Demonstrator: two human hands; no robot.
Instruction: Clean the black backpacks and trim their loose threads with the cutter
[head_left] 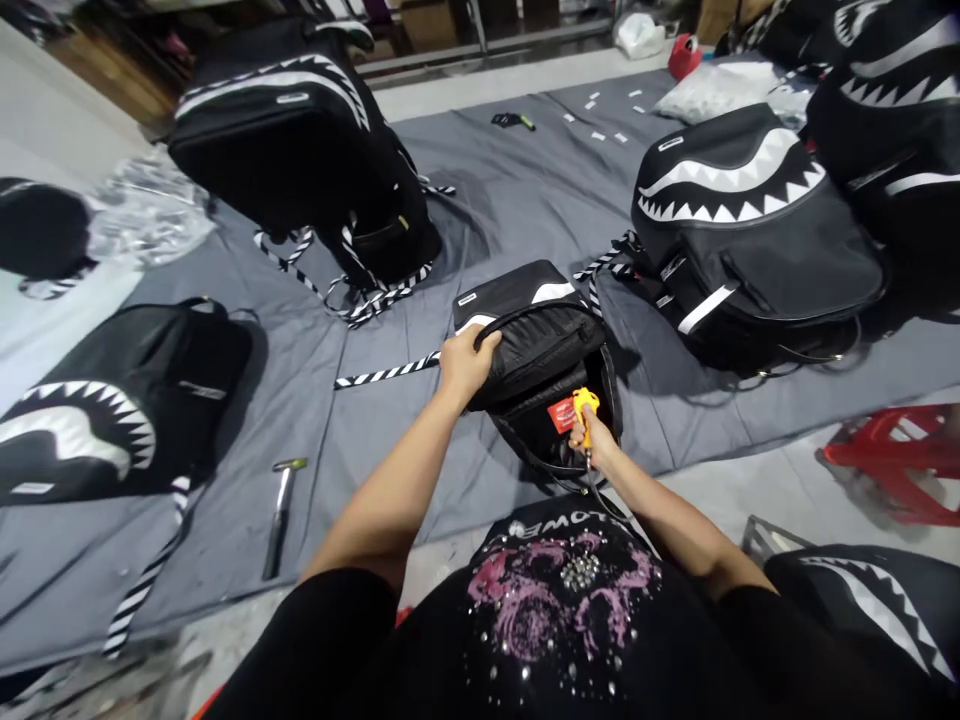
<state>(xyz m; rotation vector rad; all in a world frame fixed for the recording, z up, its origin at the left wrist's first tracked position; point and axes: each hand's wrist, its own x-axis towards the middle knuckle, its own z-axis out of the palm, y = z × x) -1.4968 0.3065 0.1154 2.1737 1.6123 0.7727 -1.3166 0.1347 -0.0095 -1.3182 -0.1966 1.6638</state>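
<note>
A small black backpack [551, 350] lies open on the grey cloth in front of me, its mouth toward my body. My left hand [466, 362] is closed on the edge of its raised flap. Closed round a yellow tool [586, 415], my right hand [594, 440] is at the bag's opening. A red tag [562, 415] shows inside, just left of the tool. What the tool's tip touches cannot be made out. A black and white striped strap [386, 372] extends left from the bag.
Black shark-mouth backpacks stand at the upper left [270, 140] and right [757, 230]; another [120, 400] lies left. A hammer [281, 515] rests on the grey cloth [517, 190]. A red stool [900, 460] is at the right, and small white labels [598, 136] lie farther back.
</note>
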